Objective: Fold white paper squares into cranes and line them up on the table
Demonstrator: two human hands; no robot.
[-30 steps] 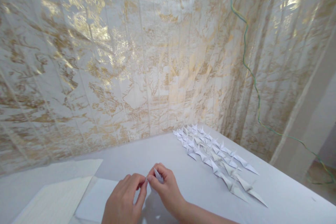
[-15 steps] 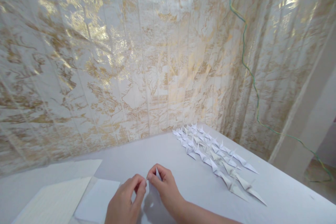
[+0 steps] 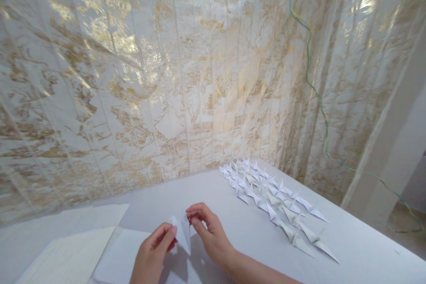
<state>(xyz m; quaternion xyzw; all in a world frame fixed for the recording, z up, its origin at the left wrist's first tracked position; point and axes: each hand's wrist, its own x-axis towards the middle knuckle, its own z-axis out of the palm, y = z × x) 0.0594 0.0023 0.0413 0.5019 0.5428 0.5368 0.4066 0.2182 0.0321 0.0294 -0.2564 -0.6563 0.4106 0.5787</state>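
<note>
A small piece of folded white paper [image 3: 183, 236] is held up between my hands, one sharp point facing down toward the tabletop. My left hand [image 3: 155, 246] pinches its left side between thumb and fingers. On the other side, the bent fingertips of my right hand [image 3: 210, 233] close on the paper's right edge; the exact contact is partly hidden. To the right lie several folded white paper cranes [image 3: 271, 197], set out in slanting rows with their pointed wings and necks showing.
Cream paper sheets [image 3: 65, 253] and a white sheet [image 3: 121, 250] lie at the left on the white table [image 3: 186, 188]. Behind it hangs a shiny gold-patterned covering [image 3: 166, 75]. A thin green cord [image 3: 322, 108] runs down at the right.
The folded paper has turned and now shows a broad face with its point downward. My hands have shifted slightly apart around it. The paper cranes are unmoved.
</note>
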